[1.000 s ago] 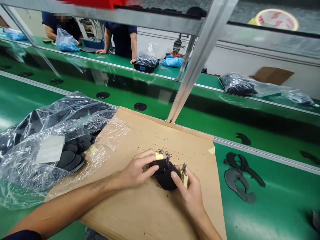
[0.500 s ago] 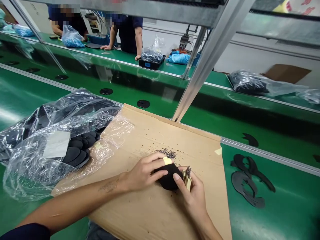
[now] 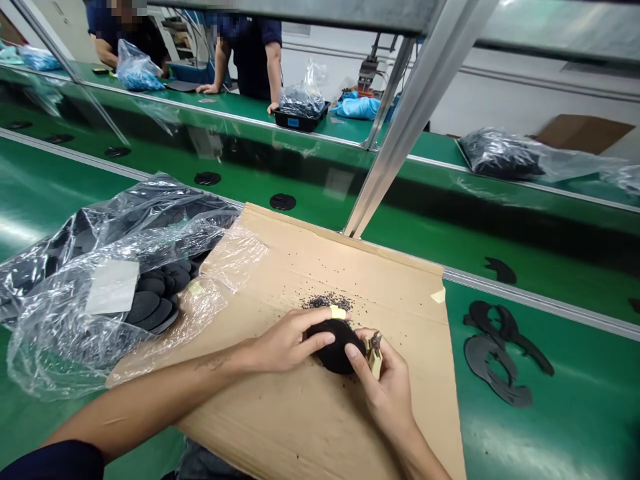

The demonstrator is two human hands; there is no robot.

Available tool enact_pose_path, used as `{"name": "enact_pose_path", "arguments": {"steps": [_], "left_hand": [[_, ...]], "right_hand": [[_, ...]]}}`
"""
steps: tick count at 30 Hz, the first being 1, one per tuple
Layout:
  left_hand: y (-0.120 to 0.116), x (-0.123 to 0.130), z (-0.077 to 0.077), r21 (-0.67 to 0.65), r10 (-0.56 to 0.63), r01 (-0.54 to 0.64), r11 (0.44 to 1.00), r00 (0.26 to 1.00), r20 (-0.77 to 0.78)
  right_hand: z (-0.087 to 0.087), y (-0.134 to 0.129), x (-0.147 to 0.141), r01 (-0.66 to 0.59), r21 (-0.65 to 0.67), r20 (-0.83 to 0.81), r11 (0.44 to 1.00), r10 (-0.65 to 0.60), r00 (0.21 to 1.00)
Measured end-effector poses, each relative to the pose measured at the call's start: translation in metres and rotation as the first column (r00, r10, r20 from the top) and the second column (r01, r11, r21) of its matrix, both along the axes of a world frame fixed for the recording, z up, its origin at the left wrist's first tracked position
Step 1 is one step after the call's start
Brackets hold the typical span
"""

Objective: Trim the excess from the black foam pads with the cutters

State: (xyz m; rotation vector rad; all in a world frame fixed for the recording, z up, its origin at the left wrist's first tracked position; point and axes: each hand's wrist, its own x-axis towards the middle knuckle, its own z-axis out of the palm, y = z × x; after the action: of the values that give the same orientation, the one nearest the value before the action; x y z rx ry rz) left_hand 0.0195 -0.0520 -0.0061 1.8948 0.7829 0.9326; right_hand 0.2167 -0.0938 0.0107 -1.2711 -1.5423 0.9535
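My left hand (image 3: 290, 340) is closed on a round black pad (image 3: 336, 353), its thumb on the upper face and its fingers along the far edge. Yellow tape wraps one fingertip of that hand. My right hand (image 3: 383, 377) pinches the pad's right edge with its thumb. Also in my right hand is a small plier-like tool (image 3: 374, 353) with pale yellow handles and a dark metal tip pointing away from me. Black crumbs (image 3: 327, 300) lie scattered just beyond the pad on a cardboard sheet (image 3: 280, 427). The pad's underside and several right fingers are hidden.
Left of the cardboard, a clear plastic bag (image 3: 60, 320) spills black discs (image 3: 145, 305). Curved black offcuts (image 3: 493, 360) lie on the green bench to the right. Beyond a metal upright (image 3: 395, 140), black pieces (image 3: 283, 201) rest on a green strip. Two people stand across.
The pad has tipped slightly in my hands, and my left index finger has shifted a little along its far edge, uncovering more crumbs. Both hands keep their hold.
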Motion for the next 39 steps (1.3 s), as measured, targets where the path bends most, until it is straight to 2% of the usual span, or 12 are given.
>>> {"name": "enact_pose_path", "arguments": {"steps": [4, 8, 10, 12, 15, 20, 24, 31, 36, 39], "left_hand": [[0.0017, -0.005, 0.0029, 0.169, -0.021, 0.032, 0.985, 0.997, -0.071], [-0.0006, -0.0087, 0.0009, 0.344, -0.033, 0.093, 0.934, 0.984, -0.177], [-0.0018, -0.0081, 0.0006, 0.364, 0.022, 0.023, 0.931, 0.993, -0.119], [-0.0018, -0.0062, 0.0022, 0.317, 0.055, -0.054, 0.947, 0.998, 0.005], [-0.0008, -0.0031, 0.0059, 0.261, 0.032, -0.068, 0.963, 0.99, 0.14], [-0.0012, -0.0031, 0.007, 0.354, -0.019, -0.042, 0.934, 0.986, 0.166], [-0.0008, -0.0042, 0.0065, 0.424, -0.018, -0.047, 0.904, 0.989, 0.149], [-0.0031, -0.0046, 0.0105, 0.422, 0.009, -0.079, 0.903, 0.986, 0.166], [-0.001, -0.0034, 0.0054, 0.451, -0.003, -0.074, 0.89, 0.986, 0.168], [-0.0042, -0.0028, 0.0033, 0.419, -0.018, -0.058, 0.906, 0.985, 0.174]], "right_hand": [[0.0003, 0.0013, 0.0015, -0.023, 0.118, 0.128, 0.993, 0.008, 0.992], [0.0021, 0.0025, 0.0046, -0.134, 0.291, 0.266, 0.947, 0.054, 0.962], [0.0032, 0.0015, 0.0056, -0.167, 0.316, 0.289, 0.934, 0.073, 0.955], [0.0038, -0.0002, 0.0053, -0.164, 0.344, 0.268, 0.924, 0.07, 0.961], [0.0024, -0.0018, 0.0025, -0.151, 0.4, 0.213, 0.904, 0.069, 0.975], [-0.0015, -0.0011, -0.003, -0.172, 0.393, 0.187, 0.903, 0.105, 0.977], [0.0, -0.0007, -0.0033, -0.152, 0.372, 0.191, 0.916, 0.085, 0.978], [0.0031, -0.0014, -0.0025, -0.172, 0.359, 0.229, 0.917, 0.092, 0.969], [0.0001, 0.0008, 0.0, -0.179, 0.36, 0.225, 0.916, 0.101, 0.969], [-0.0011, -0.0007, 0.0008, -0.17, 0.343, 0.22, 0.924, 0.096, 0.971]]}}
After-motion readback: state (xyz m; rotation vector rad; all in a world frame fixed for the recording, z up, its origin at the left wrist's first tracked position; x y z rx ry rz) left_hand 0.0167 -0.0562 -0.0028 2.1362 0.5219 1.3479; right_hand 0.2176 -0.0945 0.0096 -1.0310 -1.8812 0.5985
